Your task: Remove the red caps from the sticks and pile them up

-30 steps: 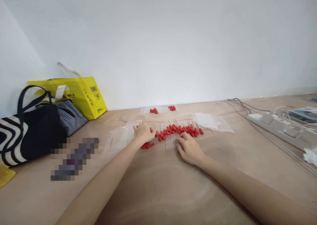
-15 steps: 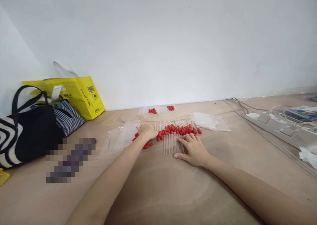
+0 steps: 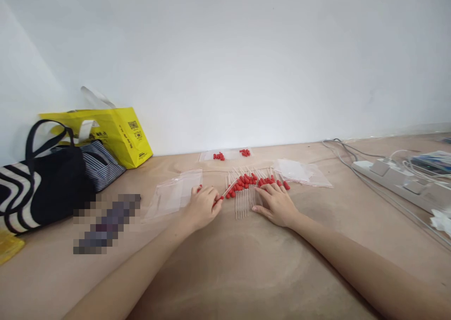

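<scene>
A row of clear droppers with red rubber bulbs [image 3: 252, 183] lies on the brown table, near the wall. My left hand [image 3: 202, 207] is curled just left of the row and pinches one dropper [image 3: 228, 189] that sticks out up and to the right of the fingers. My right hand [image 3: 278, 203] lies flat with fingers spread on the right part of the row, pressing on the clear tubes [image 3: 243, 203]. A clear zip bag [image 3: 174, 195] lies just left of my left hand.
More clear bags [image 3: 299, 172] lie right of the row, and one with red bulbs [image 3: 230, 154] sits by the wall. A yellow bag [image 3: 112, 134], a striped pouch and a black-and-white tote [image 3: 42, 188] stand at left. A power strip [image 3: 398, 181] with cables lies at right.
My left hand drew back toward me from the loose red bulbs and now pinches a dropper. My right hand shifted slightly and stays flat on the row.
</scene>
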Tool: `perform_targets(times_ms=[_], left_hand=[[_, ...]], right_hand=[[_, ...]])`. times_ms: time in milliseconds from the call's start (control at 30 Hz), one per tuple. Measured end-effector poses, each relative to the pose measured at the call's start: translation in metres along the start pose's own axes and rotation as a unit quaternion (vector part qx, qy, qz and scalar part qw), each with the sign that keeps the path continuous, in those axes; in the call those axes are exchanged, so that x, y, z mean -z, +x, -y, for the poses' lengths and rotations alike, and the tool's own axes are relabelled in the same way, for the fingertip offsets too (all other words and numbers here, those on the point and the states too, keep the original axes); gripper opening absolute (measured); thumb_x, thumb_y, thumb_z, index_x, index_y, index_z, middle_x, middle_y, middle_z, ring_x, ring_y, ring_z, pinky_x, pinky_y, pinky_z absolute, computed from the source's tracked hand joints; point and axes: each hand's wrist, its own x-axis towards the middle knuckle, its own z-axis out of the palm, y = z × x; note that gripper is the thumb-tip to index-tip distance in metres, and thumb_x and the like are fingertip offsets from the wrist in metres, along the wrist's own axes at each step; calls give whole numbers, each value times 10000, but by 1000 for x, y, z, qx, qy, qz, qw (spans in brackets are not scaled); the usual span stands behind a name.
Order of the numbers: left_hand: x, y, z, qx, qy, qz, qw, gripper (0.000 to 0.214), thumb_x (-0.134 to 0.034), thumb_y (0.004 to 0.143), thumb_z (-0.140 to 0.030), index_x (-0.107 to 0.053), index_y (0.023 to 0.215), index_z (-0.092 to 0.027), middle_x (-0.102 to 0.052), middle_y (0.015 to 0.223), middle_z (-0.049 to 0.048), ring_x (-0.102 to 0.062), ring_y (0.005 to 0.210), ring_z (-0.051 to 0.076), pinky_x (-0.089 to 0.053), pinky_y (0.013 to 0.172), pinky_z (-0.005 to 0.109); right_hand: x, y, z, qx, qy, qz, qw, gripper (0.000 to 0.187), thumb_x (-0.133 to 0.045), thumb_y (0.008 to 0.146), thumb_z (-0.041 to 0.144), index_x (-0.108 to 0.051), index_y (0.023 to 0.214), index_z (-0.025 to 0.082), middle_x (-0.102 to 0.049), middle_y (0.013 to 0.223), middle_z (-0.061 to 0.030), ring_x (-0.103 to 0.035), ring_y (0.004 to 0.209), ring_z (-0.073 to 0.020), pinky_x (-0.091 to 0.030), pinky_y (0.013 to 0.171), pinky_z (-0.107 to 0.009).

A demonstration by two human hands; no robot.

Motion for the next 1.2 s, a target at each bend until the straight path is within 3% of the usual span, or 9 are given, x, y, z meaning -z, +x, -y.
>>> perform_targets(times_ms=[100,200,333,467,600,800,1200], left_hand=[[-9,-14,-7,-52,28,-25,998,174,-366,824,-227,-475,700,-175,-578,711,25,-513,685,173,-294,759,364],[-21,-19,-12,-95,64,-63,991,196,-343,846,-220,-476,709,-175,-580,714,34,-513,680,173,-295,759,361],[-33,-20,-16,-130,103,-100,981,198,-348,849,-192,-481,704,-169,-573,692,33,-516,668,168,-298,774,366],[-35,-19,-18,-152,105,-118,976,201,-354,861,-184,-501,725,-172,-576,693,22,-524,681,159,-293,827,384],[-34,-19,-22,-159,66,-135,976,209,-356,867,-191,-535,758,-179,-607,725,16,-544,712,150,-284,881,401],[-31,-17,-26,-157,-3,-164,974,204,-384,867,-207,-575,937,-191,-655,945,38,-569,903,178,-224,969,469],[-37,-13,-25,-169,-33,-182,968,197,-407,856,-157,-591,917,-191,-676,902,18,-590,923,159,-150,1040,480]], right_hand=[[4,0,6,-32,31,-76,996,328,-467,804,414,-550,1011,172,-571,907,-83,-478,842,-209,-351,723,-338],[8,0,15,-3,42,-126,991,296,-486,796,388,-561,989,176,-573,924,-83,-480,862,-207,-342,750,-348],[8,2,27,113,28,-91,989,307,-502,796,384,-556,1048,216,-602,979,-59,-480,950,-205,-261,876,-405],[0,5,34,165,9,-99,981,177,-457,840,220,-600,941,245,-654,808,3,-513,925,-162,-145,956,-451],[-8,5,33,178,8,-106,978,242,-423,837,118,-605,938,242,-652,701,26,-538,889,-136,-146,966,-449],[-11,4,31,178,20,-122,976,234,-431,823,107,-605,921,230,-667,730,19,-544,895,-140,-136,984,-459],[-10,5,33,162,41,-146,975,222,-416,830,110,-603,848,228,-681,706,25,-554,940,-140,-97,1008,-458]])
